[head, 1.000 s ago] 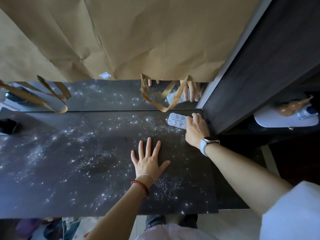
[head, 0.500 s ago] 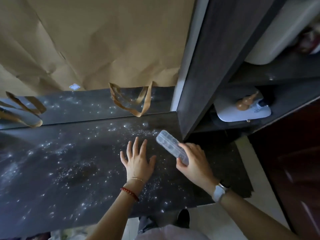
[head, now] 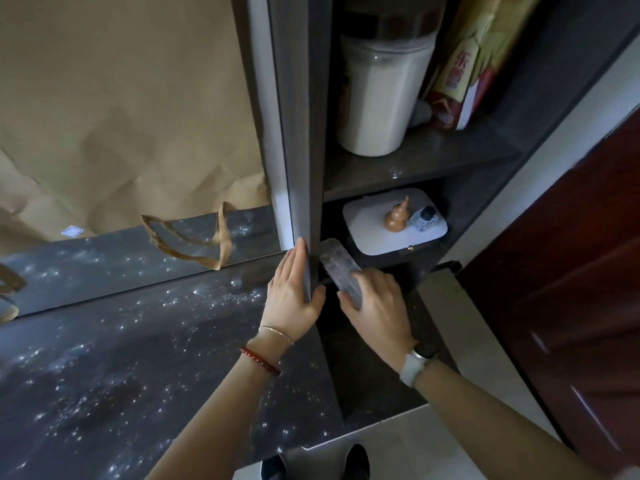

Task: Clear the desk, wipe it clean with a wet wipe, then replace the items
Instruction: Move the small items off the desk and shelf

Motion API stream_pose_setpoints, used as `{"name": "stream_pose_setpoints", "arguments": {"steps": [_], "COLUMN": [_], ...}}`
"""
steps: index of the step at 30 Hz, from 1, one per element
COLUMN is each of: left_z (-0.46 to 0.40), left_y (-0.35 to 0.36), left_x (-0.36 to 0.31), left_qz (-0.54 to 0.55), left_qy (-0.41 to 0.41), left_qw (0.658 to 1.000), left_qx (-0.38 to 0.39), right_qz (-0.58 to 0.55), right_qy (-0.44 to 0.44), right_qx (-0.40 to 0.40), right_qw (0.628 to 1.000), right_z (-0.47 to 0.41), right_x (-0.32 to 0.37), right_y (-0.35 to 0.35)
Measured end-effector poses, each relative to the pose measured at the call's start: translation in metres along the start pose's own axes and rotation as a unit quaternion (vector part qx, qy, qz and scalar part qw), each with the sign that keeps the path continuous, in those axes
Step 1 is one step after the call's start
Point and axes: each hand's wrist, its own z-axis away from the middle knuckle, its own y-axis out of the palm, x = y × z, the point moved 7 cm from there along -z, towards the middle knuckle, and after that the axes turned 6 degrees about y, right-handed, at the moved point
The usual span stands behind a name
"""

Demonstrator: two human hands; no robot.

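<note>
Hands: 2 | right hand [head: 375, 306] grips 1 pill organizer [head: 337, 268] | left hand [head: 294, 289] flat

white jar [head: 377, 95], gourd figurine [head: 396, 216], brown paper [head: 121, 109]

What we can't make out

Our right hand [head: 375, 308] covers the near end of the clear case [head: 337, 268], its contents a blur; the jar [head: 379, 95] loses its top to the upper edge, and the packet [head: 460, 74] lettering stays unreadable.
</note>
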Motion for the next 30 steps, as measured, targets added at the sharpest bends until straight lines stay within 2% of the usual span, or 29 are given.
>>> {"name": "stream_pose_setpoints", "arguments": {"steps": [5,9,15,22,25,27,30], "left_z": [0.005,0.008,0.009,0.009,0.015,0.032,0.078], "left_y": [-0.005,-0.005,-0.003,-0.004,-0.01,-0.013,-0.016], "left_x": [0.001,0.0,0.001,0.001,0.005,0.018,0.049], "left_qz": [-0.015,-0.028,-0.046,-0.102,-0.151,-0.176,-0.212], "left_qy": [0.011,0.01,0.007,-0.002,-0.028,-0.075,-0.176], "left_qw": [1.0,0.999,0.998,0.993,0.988,0.981,0.961], "left_qx": [0.023,0.035,0.045,0.056,0.032,0.01,-0.004], "right_qz": [0.077,0.126,0.138,0.102,0.043,0.0,-0.021], "right_qy": [0.042,-0.013,-0.092,-0.078,-0.036,-0.035,-0.075], "right_qx": [0.07,0.1,0.111,0.221,0.18,0.148,0.195], "right_qw": [0.994,0.987,0.98,0.967,0.982,0.988,0.978], "right_z": [-0.023,-0.022,-0.007,-0.023,-0.014,0.008,0.05], "right_x": [0.014,0.012,0.006,0.011,0.009,0.008,0.021], "right_y": [0.034,0.052,0.056,0.062,0.048,0.043,0.057]}}
